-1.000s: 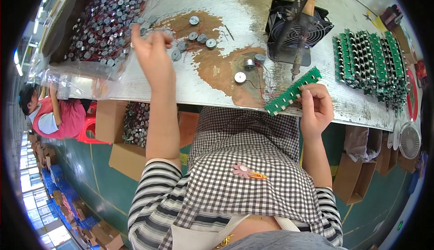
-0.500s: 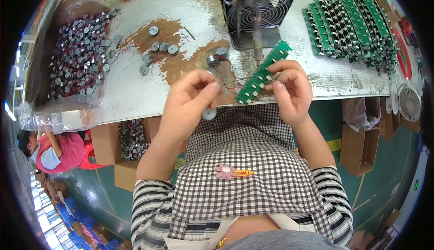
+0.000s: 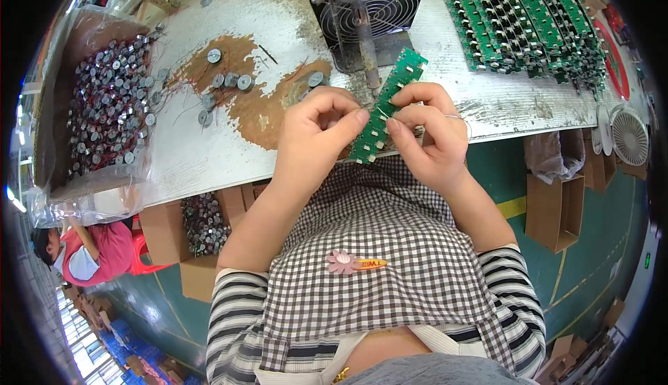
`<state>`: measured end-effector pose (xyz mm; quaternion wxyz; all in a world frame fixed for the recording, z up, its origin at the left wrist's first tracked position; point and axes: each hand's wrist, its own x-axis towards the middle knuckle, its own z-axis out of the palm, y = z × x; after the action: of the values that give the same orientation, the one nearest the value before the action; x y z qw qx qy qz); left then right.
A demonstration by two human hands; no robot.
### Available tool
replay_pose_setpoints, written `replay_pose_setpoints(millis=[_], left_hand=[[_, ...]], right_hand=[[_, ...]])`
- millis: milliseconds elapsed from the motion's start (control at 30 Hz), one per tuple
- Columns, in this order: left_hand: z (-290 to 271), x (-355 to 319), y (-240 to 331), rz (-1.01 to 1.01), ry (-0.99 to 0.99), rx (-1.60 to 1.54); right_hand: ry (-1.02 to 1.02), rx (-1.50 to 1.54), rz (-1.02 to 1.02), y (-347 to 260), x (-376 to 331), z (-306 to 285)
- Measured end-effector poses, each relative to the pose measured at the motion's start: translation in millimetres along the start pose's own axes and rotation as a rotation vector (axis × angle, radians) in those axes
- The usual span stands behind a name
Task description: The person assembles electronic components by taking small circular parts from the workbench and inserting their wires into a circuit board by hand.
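Note:
A long green circuit board (image 3: 399,82) with a row of small white parts slants across the table's front edge, below the tip of an upright soldering iron (image 3: 366,40). My right hand (image 3: 435,134) holds it, thumb and fingers closed at its right side; a thin, pale strand shows at the fingertips. My left hand (image 3: 316,138) is closed, its thumb and fingertips against the board's left edge. The small motor it held is now hidden behind the hand. Another small round motor (image 3: 317,80) stands just beyond my left knuckles.
A black fan (image 3: 400,9) stands behind the iron. Several loose motors (image 3: 243,82) lie on the worn white table (image 3: 188,166). At left is a plastic-lined box of motors (image 3: 111,106); at back right, stacked green boards (image 3: 525,26). Another person (image 3: 104,249) sits at lower left.
My left hand has moved right, up to the board, and the motor hanging beneath it is no longer visible. My right hand stays at the board. The whole view has shifted slightly.

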<state>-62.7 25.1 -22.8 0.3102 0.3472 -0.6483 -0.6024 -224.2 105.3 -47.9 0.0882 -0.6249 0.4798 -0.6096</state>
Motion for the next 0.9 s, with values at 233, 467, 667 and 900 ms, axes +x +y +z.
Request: replay_pose_setpoints(millis=[233, 467, 667, 900], left_hand=[[5.3, 3.9, 11.8, -0.224, 0.017, -0.184], [9.7, 7.2, 14.2, -0.16, 0.047, -0.158], [4.4, 0.0, 8.0, -0.193, 0.013, -0.112], [6.4, 3.8, 6.4, -0.089, -0.038, -0.114]], right_hand=[[-0.045, -0.109, -0.04, -3.3, 7.6, -2.2], [-0.033, -0.126, -0.042, -6.6, 12.2, -2.9], [-0.025, -0.064, 0.034, -9.2, 0.6, 1.3], [0.003, -0.003, 0.058, -7.5, -1.1, 0.8]])
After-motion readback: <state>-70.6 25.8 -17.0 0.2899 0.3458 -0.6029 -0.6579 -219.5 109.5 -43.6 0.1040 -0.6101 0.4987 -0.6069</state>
